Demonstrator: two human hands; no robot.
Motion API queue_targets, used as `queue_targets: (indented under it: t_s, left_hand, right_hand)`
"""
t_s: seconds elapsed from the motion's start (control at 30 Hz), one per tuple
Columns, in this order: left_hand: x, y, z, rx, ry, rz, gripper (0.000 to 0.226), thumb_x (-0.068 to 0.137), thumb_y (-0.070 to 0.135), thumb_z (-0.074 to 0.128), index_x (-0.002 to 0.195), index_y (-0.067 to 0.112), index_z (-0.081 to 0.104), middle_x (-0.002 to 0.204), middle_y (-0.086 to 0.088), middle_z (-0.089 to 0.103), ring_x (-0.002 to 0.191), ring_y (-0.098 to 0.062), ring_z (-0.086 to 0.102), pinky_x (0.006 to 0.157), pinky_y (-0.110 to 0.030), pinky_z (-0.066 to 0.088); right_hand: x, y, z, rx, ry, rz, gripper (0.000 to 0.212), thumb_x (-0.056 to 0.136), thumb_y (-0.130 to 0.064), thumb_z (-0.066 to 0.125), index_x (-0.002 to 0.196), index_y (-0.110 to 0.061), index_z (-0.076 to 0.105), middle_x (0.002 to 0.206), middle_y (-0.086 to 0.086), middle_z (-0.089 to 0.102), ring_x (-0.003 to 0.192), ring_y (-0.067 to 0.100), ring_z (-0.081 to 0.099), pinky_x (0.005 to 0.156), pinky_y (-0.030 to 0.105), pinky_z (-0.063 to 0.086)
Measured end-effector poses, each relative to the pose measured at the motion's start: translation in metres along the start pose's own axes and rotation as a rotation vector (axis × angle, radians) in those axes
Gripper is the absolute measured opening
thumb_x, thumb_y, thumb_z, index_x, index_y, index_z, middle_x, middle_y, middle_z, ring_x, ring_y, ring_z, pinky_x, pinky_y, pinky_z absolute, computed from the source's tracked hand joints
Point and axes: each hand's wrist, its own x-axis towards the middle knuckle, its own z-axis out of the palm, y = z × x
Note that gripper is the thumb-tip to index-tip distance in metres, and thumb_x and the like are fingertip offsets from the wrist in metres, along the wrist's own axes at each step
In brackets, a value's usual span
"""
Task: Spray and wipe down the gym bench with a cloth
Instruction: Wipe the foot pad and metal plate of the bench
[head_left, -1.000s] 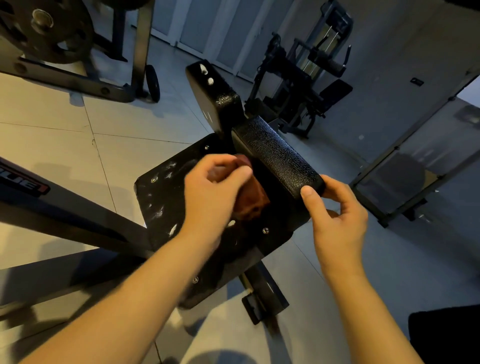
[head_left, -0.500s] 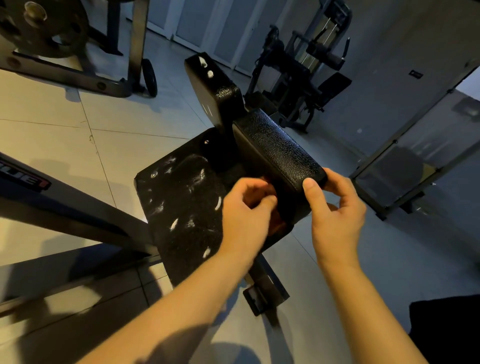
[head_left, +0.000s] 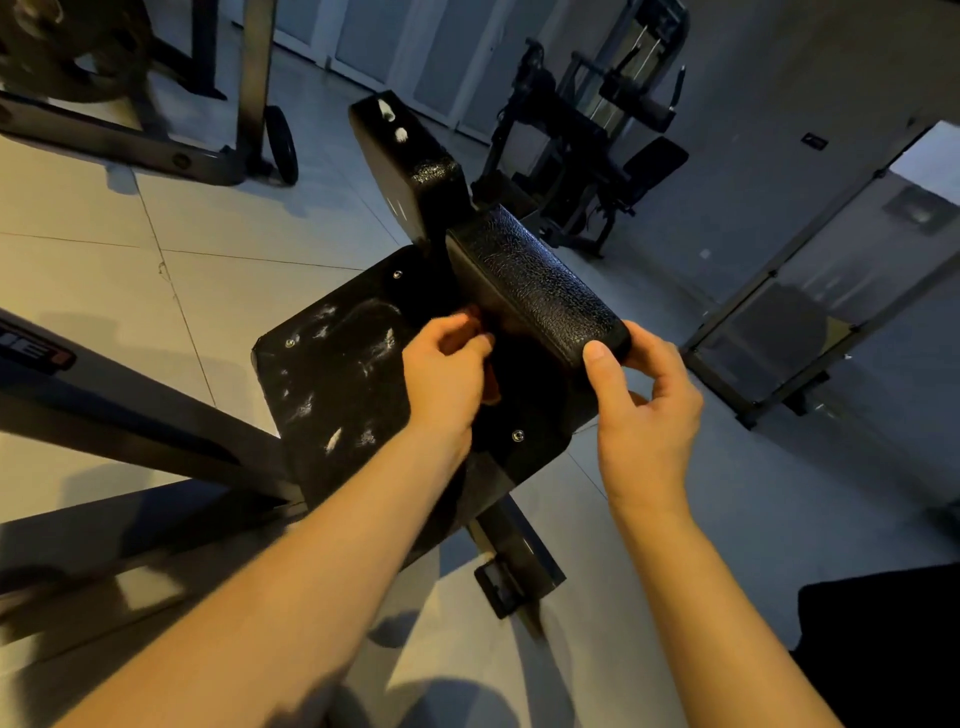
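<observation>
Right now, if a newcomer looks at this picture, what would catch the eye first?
Two bare hands meet at centre: the left hand grips a reddish cloth, mostly hidden, beside the textured black pad, whose near end the right hand holds. Left of them, white smears streak the flat black plate.

Black textured padded bar blocks directly right of left hand fingers; flat black white-smeared board open to their left. Right hand fingers wrap bar's near end; open grey floor beyond.
</observation>
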Motion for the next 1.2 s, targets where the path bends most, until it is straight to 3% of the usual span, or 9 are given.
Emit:
queue_targets:
  t_s: [0.2,0.33,0.43,0.5,0.6,0.73,0.83,0.93,1.2]
  left_hand:
    - [-0.058,-0.049,-0.008,0.142,-0.261,-0.159,0.022,0.09,0.004,0.074,0.102,0.022,0.075,0.102,-0.005,0.076,0.101,-0.024,0.074,0.092,-0.043,0.061]
    - [-0.042,-0.039,-0.027,0.088,-0.183,-0.275,0.019,0.094,0.005,0.07,0.106,0.017,0.075,0.099,-0.012,0.078,0.093,-0.03,0.076,0.079,-0.042,0.064]
    - [-0.028,-0.024,-0.041,0.089,-0.195,-0.361,0.014,0.097,0.008,0.064,0.107,0.01,0.073,0.092,-0.013,0.077,0.075,-0.023,0.075,0.061,-0.029,0.06]
    - [-0.024,-0.019,-0.049,0.086,-0.195,-0.418,0.011,0.097,0.012,0.063,0.104,0.011,0.072,0.079,-0.008,0.073,0.062,-0.017,0.071,0.051,-0.023,0.053]
    - [-0.021,-0.022,-0.061,0.09,-0.228,-0.479,0.029,0.084,0.016,0.077,0.111,0.01,0.068,0.088,-0.009,0.075,0.076,-0.022,0.071,0.058,-0.028,0.055]
    - [-0.027,-0.028,-0.068,0.25,-0.191,-0.358,0.047,0.08,0.004,0.08,0.124,0.01,0.063,0.11,-0.018,0.074,0.087,-0.026,0.075,0.064,-0.03,0.058]
    - [-0.029,-0.017,-0.062,0.145,-0.067,-0.194,0.028,0.087,0.007,0.077,0.114,0.011,0.07,0.096,-0.008,0.079,0.083,-0.018,0.077,0.065,-0.023,0.058]
    - [-0.017,-0.002,-0.051,0.138,0.025,-0.006,0.02,0.092,0.015,0.076,0.111,0.015,0.07,0.089,0.001,0.079,0.078,-0.009,0.076,0.066,-0.019,0.058]
    - [-0.04,-0.023,0.001,0.09,-0.051,0.069,0.012,0.089,0.006,0.075,0.101,0.009,0.073,0.088,-0.002,0.076,0.083,-0.008,0.074,0.075,-0.019,0.057]
  right_hand:
    - [0.003,0.0,0.001,-0.03,0.012,0.001,0.021,0.095,-0.019,0.07,0.116,-0.017,0.07,0.11,0.002,0.065,0.102,0.011,0.063,0.073,0.02,0.055]
    - [0.0,0.002,-0.011,-0.022,0.042,0.022,0.018,0.098,-0.014,0.065,0.115,-0.014,0.07,0.11,0.003,0.067,0.099,0.004,0.064,0.075,0.019,0.055]
    - [-0.025,0.032,-0.019,-0.108,0.115,0.165,0.015,0.1,-0.014,0.06,0.109,-0.02,0.07,0.106,-0.003,0.067,0.098,0.003,0.063,0.084,0.034,0.06]
    - [-0.052,0.053,-0.016,-0.175,-0.034,0.319,0.015,0.099,-0.014,0.062,0.104,-0.025,0.07,0.103,-0.008,0.068,0.096,0.0,0.063,0.089,0.039,0.059]
    - [-0.076,0.068,-0.003,-0.169,-0.285,0.393,0.016,0.097,-0.017,0.067,0.111,-0.023,0.069,0.11,-0.008,0.068,0.098,-0.004,0.063,0.078,0.015,0.055]
    - [-0.071,0.07,0.013,-0.075,-0.397,0.509,0.03,0.099,-0.023,0.065,0.129,-0.025,0.062,0.102,-0.019,0.063,0.091,-0.008,0.063,0.072,0.007,0.052]
    - [-0.059,0.069,0.01,-0.164,-0.097,0.459,0.02,0.1,-0.018,0.061,0.12,-0.022,0.065,0.092,-0.016,0.062,0.086,-0.003,0.062,0.077,0.014,0.049]
    - [-0.044,0.06,-0.003,-0.158,0.117,0.365,0.03,0.101,-0.017,0.058,0.131,-0.021,0.057,0.109,-0.013,0.057,0.096,0.0,0.056,0.075,0.01,0.04]
    - [-0.026,0.05,0.003,-0.086,0.123,0.269,0.039,0.104,-0.014,0.053,0.142,-0.021,0.057,0.129,-0.003,0.06,0.097,-0.018,0.055,0.072,-0.004,0.041]
